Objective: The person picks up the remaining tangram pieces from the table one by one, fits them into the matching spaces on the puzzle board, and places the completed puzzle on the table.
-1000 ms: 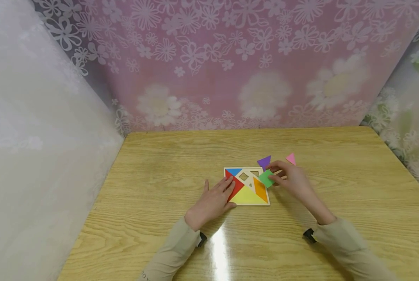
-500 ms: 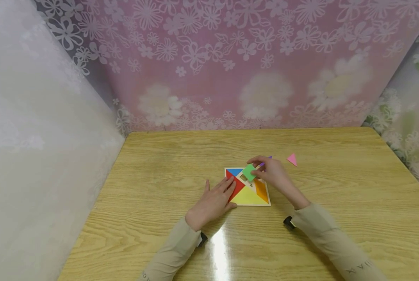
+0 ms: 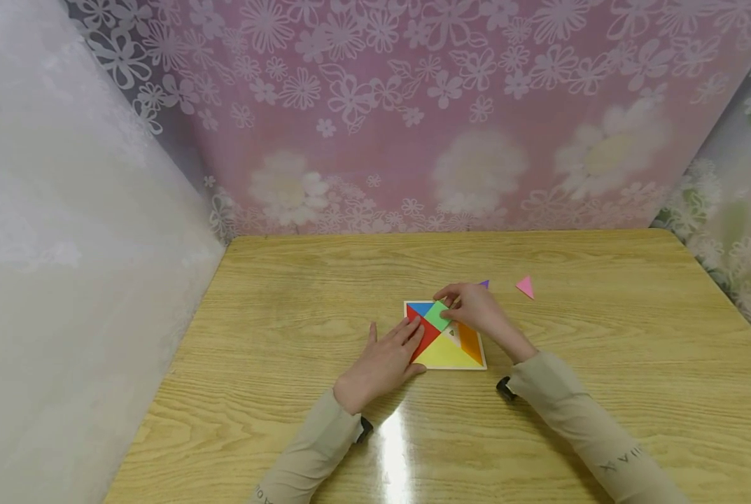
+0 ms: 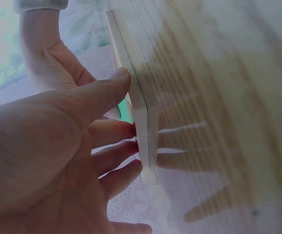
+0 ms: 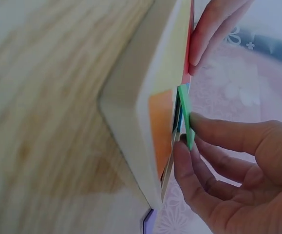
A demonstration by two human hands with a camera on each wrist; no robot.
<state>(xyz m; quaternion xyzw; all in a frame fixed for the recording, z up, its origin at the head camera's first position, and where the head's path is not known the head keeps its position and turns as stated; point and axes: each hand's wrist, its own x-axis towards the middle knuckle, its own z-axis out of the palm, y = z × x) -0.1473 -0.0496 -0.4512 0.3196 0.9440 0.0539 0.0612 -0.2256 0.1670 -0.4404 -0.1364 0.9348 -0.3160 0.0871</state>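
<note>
A tangram board lies on the table, with red, yellow, orange and blue pieces set in it. My left hand rests on its left side, extended fingers on the red triangle and the thumb at the near edge. Between thumb and fingertips my right hand pinches a green square over the board beside the blue piece. In the right wrist view the green square is tilted, its edge near the red piece lower and the pinched edge raised.
Behind the right hand a purple piece shows only a corner. Farther right on the wooden table lies a pink triangle. A floral pink curtain hangs behind the table's back edge.
The right hand has carried the green square left, from the board's right edge to beside the blue piece, and lowered it. The left hand has stayed put.
</note>
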